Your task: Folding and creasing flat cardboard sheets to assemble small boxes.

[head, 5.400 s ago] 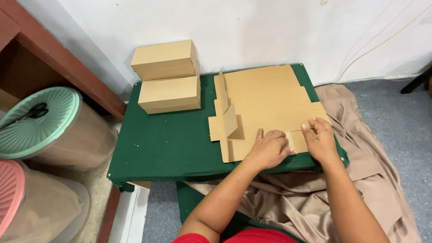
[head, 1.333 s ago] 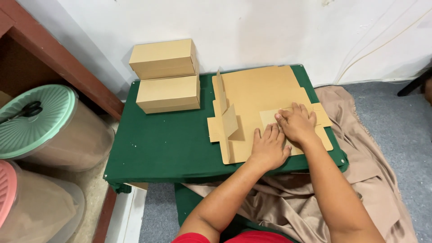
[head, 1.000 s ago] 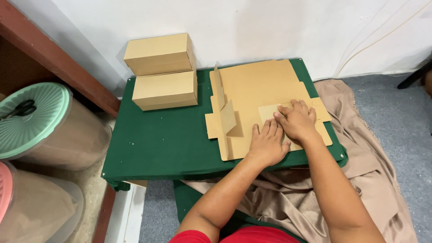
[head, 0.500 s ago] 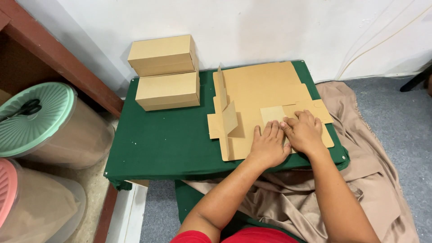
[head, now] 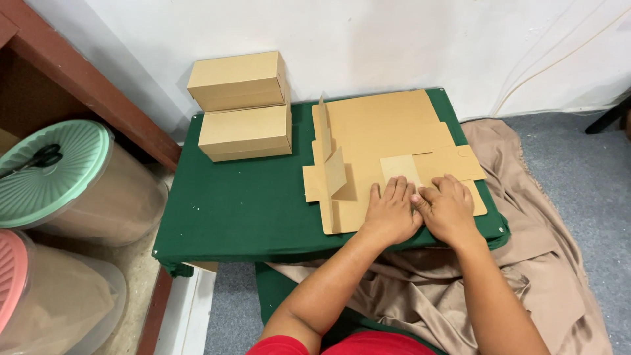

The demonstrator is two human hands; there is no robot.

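Left hand (head: 392, 213) and right hand (head: 449, 209) press flat, fingers spread, grasping nothing, on the flat cardboard box blank (head: 384, 154) lying on the green desk (head: 243, 204); light, stiff sheet, probably best held by its edges

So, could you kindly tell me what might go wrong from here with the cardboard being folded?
1. Both hands, left hand and right hand, press flat near the front edge of the cardboard box blank; the sheet might slide on the green cloth-covered table, skewing the crease.
2. The upright side flap stands unsupported and may flop back down.
3. The small folded flap could spring open once pressure lifts.
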